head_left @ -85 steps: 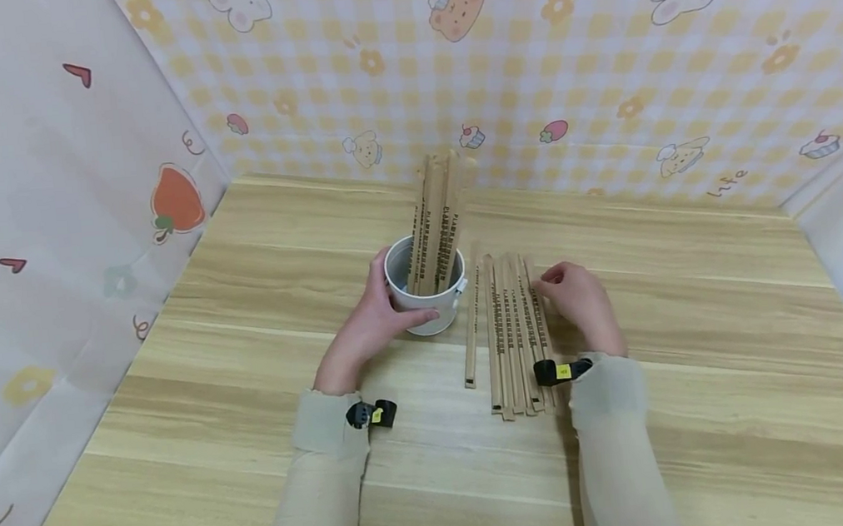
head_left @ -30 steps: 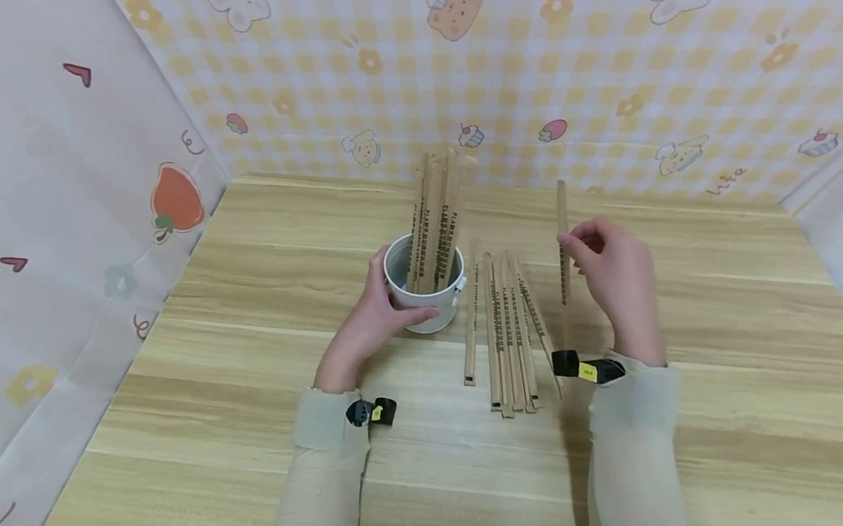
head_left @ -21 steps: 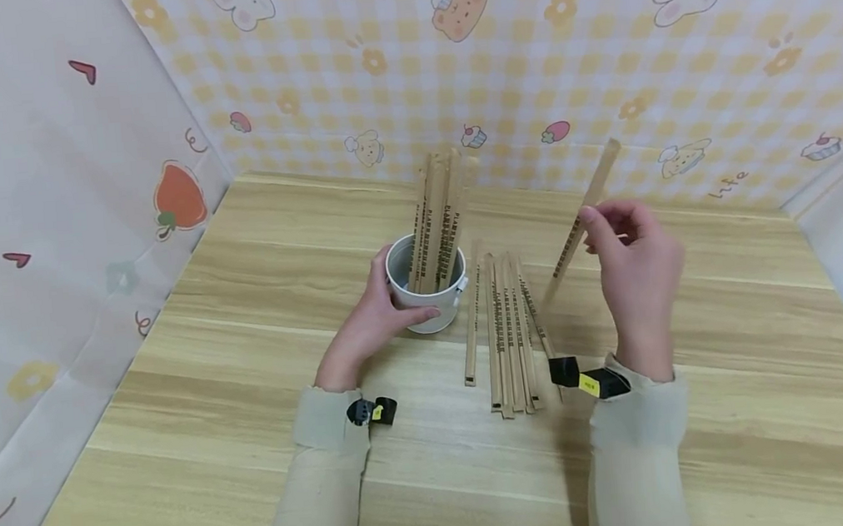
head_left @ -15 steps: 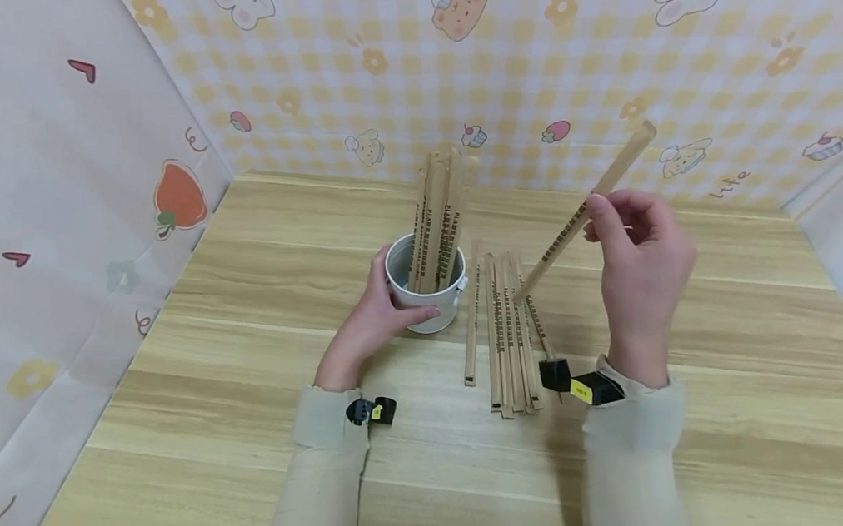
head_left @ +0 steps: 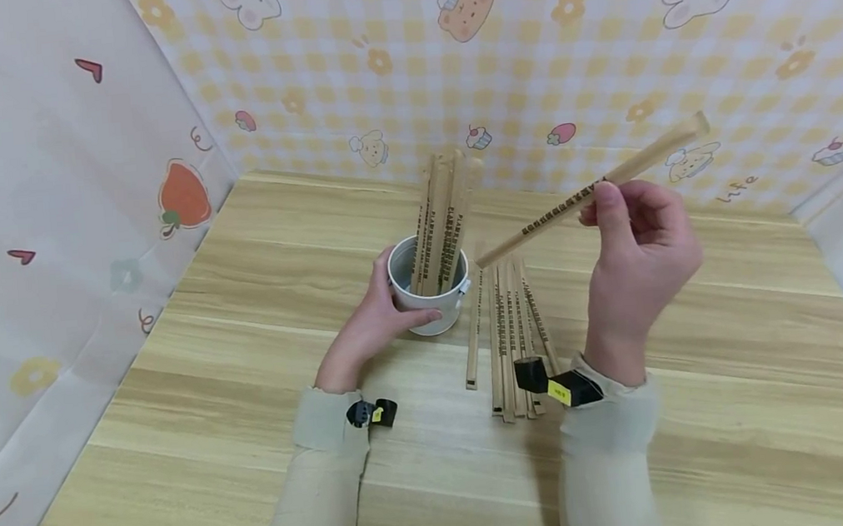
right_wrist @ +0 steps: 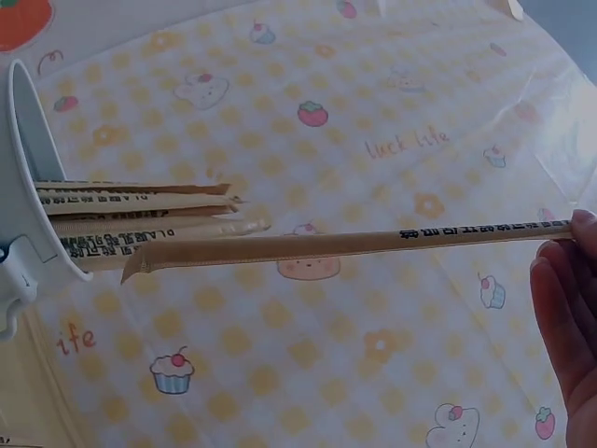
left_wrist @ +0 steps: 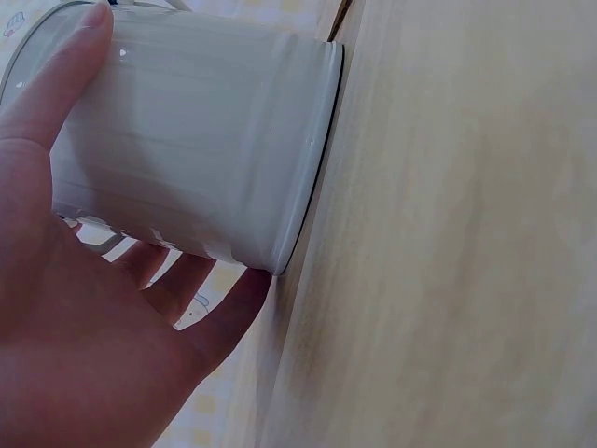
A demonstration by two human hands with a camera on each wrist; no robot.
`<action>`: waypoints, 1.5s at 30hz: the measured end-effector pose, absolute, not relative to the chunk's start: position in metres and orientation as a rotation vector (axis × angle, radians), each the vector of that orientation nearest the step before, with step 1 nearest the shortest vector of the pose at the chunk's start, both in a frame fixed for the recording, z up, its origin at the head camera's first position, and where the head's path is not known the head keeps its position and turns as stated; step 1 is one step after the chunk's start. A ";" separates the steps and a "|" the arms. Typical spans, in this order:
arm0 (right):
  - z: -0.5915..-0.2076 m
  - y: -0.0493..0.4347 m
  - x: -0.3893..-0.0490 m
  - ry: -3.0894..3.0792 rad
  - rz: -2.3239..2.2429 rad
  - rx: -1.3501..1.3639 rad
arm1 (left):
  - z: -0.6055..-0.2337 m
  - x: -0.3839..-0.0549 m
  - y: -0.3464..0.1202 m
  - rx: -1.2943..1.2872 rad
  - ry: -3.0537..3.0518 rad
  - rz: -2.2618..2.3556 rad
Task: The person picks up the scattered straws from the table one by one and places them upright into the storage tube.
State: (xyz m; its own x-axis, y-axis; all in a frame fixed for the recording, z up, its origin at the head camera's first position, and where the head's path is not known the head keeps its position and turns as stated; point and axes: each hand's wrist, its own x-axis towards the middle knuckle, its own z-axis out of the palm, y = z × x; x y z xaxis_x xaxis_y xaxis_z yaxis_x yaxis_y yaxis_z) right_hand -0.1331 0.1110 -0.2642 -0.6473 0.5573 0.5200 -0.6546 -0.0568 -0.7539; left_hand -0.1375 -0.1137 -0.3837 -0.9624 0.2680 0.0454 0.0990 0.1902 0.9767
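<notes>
1. Tabletop [head_left: 214,381]: lower frame.
2. White bucket [head_left: 450,311]: frame centre, left of right hand [head_left: 634,248]; left hand [head_left: 375,310], nearer, curled around it.
3. Paper-wrapped straw [head_left: 560,211]: right of centre, right hand pinching it; long axis slants down-left, low end just beside bucket.

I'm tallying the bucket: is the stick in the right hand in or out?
Out: the stick has its lower end visible just outside the bucket.

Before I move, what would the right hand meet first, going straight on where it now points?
Probably the yellow-checked backdrop, past the paper-wrapped straw the right hand pinches; depth is unclear.
</notes>
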 end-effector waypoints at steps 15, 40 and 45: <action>-0.279 0.095 -0.142 -1.557 1.817 0.174 | -0.385 -0.138 -0.114 0.387 2.304 1.903; -0.342 0.080 -0.175 -2.260 1.570 0.269 | -0.381 -0.135 -0.114 0.369 2.345 1.854; -0.350 0.077 -0.178 -2.323 1.528 0.279 | -0.382 -0.135 -0.115 0.368 2.351 1.853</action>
